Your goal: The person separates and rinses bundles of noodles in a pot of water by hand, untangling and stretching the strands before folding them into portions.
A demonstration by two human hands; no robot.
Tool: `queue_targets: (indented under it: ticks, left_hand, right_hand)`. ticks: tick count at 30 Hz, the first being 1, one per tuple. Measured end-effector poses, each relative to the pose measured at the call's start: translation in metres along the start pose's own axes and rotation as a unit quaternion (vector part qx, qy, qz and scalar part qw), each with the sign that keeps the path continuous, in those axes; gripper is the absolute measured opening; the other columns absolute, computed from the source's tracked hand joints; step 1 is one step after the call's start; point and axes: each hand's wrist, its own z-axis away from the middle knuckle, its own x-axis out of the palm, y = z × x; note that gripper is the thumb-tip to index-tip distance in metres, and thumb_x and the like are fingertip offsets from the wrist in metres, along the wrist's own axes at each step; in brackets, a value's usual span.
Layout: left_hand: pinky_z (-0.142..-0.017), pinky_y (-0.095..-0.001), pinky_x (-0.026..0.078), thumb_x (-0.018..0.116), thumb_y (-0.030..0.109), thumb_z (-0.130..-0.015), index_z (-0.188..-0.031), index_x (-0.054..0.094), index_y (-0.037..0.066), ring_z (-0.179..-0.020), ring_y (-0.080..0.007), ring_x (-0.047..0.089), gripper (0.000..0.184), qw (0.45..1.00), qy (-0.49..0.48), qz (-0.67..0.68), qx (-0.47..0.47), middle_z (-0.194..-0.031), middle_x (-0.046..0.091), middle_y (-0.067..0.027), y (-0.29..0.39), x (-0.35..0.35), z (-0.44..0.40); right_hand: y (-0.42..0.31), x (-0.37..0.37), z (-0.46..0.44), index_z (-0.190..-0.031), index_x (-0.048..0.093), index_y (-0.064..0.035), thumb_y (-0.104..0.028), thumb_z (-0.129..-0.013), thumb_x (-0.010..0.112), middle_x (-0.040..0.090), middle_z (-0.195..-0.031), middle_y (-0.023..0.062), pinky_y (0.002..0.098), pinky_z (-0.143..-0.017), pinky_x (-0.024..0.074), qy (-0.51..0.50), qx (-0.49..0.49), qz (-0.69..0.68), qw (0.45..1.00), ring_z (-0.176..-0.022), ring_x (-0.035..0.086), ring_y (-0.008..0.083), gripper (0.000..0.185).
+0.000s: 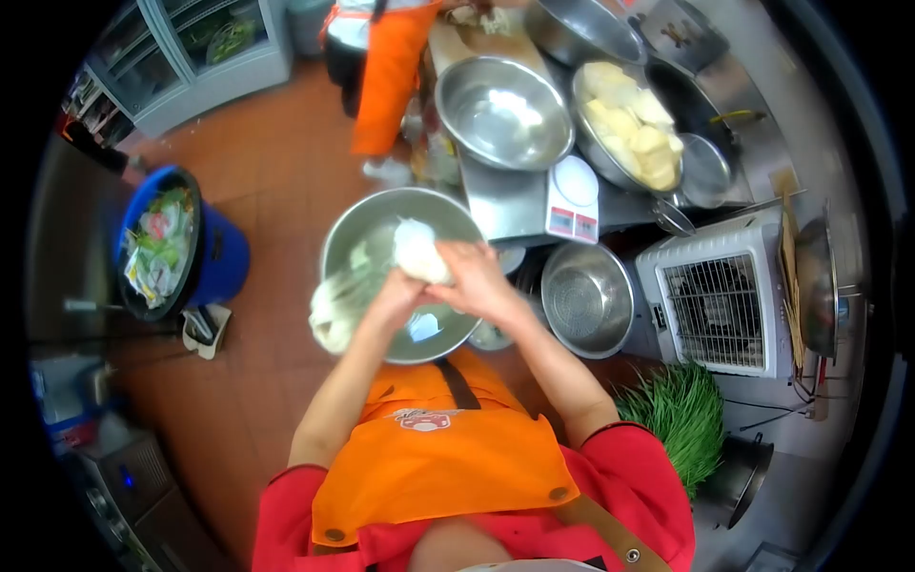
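My left hand [402,294] and my right hand [474,278] meet above a large metal bowl [345,227], with fingers closed round a white cloth-like bundle [416,248]. A rounded end of it sticks out beyond my fingers; what it contains, if anything, I cannot make out. Pale, blurred white material [331,315] hangs over the bowl's left rim. Whether it joins the bundle is unclear. Small pale patches show inside the bowl, which stands just in front of my orange apron [448,467].
A metal counter [510,205] holds an empty steel bowl [505,112], a white scale [574,200] and a bowl of pale yellow slabs [631,124]. A person in an orange apron [393,76] stands ahead. Nearby are a blue bin [221,243], steel pot [588,300], cooler [715,296] and green stalks [672,419].
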Motion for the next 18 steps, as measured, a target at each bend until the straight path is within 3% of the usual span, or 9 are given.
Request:
queue_targets:
  ticks: [1,4,6,9,11,12,14,18]
  left_hand:
    - [-0.071,-0.0323,0.058,0.054,-0.001,-0.086,-0.12,0.052,0.005,-0.092,-0.0209,0.064,0.035,1.0,0.014,-0.014,0.004,-0.109,0.061,-0.0101,-0.002,0.005,-0.004]
    - [-0.069,-0.029,0.055,0.052,0.003,-0.088,-0.109,0.058,0.002,-0.085,-0.0177,0.064,0.022,0.998,0.028,-0.057,-0.004,-0.096,0.064,-0.0085,-0.016,0.013,-0.017]
    - [-0.069,-0.0253,0.051,0.051,0.01,-0.091,-0.101,0.063,-0.001,-0.079,-0.014,0.062,0.018,0.989,0.012,-0.146,-0.019,-0.086,0.064,-0.0061,-0.03,0.018,-0.029]
    - [-0.071,-0.0243,0.049,0.051,0.012,-0.093,-0.104,0.063,-0.002,-0.078,-0.0127,0.061,0.021,0.979,0.036,-0.196,-0.052,-0.086,0.064,-0.0051,-0.044,0.044,-0.038]
    - [-0.072,-0.0241,0.048,0.05,0.013,-0.095,-0.107,0.061,-0.002,-0.078,-0.0115,0.06,0.022,0.979,0.058,-0.19,-0.054,-0.087,0.063,-0.0043,-0.05,0.056,-0.034]
    - [-0.072,-0.024,0.048,0.05,0.013,-0.095,-0.107,0.061,-0.002,-0.078,-0.0113,0.059,0.022,0.98,0.069,-0.181,-0.047,-0.087,0.063,-0.0041,-0.053,0.058,-0.03]
    - [-0.071,-0.0239,0.048,0.051,0.012,-0.094,-0.107,0.061,-0.001,-0.079,-0.0108,0.059,0.022,0.982,0.095,-0.161,-0.038,-0.088,0.063,-0.004,-0.059,0.057,-0.022]
    - [-0.071,-0.0236,0.048,0.052,0.012,-0.094,-0.107,0.061,-0.001,-0.078,-0.0101,0.058,0.02,0.978,0.137,-0.154,-0.044,-0.088,0.063,-0.0039,-0.072,0.044,-0.002]
  right_hand:
    - [0.01,-0.002,-0.002,-0.122,0.051,-0.0001,-0.029,-0.071,0.073,0.058,-0.113,0.0209,0.0415,-0.092,0.0421,-0.045,0.019,-0.039,0.998,-0.106,0.056,0.0351,0.063]
    - [0.045,-0.004,0.004,-0.124,0.049,0.0016,-0.023,-0.073,0.071,0.061,-0.109,0.0211,0.0373,-0.087,0.0474,-0.022,0.041,-0.183,0.982,-0.099,0.06,0.0339,0.061]
    - [0.084,-0.004,0.01,-0.124,0.049,0.0021,-0.021,-0.074,0.07,0.061,-0.109,0.0209,0.0364,-0.086,0.0483,-0.024,0.058,-0.226,0.972,-0.101,0.06,0.0315,0.059]
    - [0.144,-0.036,0.02,-0.122,0.05,0.0031,-0.02,-0.072,0.071,0.062,-0.11,0.0218,0.0346,-0.086,0.049,-0.036,0.092,-0.284,0.954,-0.1,0.062,0.0273,0.058]
    - [0.197,-0.051,0.03,-0.123,0.05,0.0039,-0.021,-0.071,0.071,0.062,-0.11,0.0202,0.0345,-0.086,0.0494,-0.024,0.107,-0.244,0.964,-0.099,0.062,0.025,0.062]
    - [0.208,-0.078,0.03,-0.124,0.049,0.004,-0.021,-0.071,0.071,0.062,-0.109,0.0189,0.0339,-0.086,0.0491,-0.065,0.156,-0.261,0.951,-0.099,0.062,0.0248,0.063]
    - [0.267,-0.085,0.033,-0.122,0.05,0.004,-0.023,-0.07,0.072,0.063,-0.109,0.0193,0.0341,-0.087,0.0486,-0.041,0.149,-0.241,0.958,-0.099,0.062,0.0256,0.063]
    - [0.345,-0.11,0.02,-0.116,0.054,0.0026,-0.021,-0.066,0.072,0.063,-0.103,0.0225,0.0373,-0.085,0.0487,-0.006,0.185,-0.071,0.98,-0.097,0.063,0.0321,0.058]
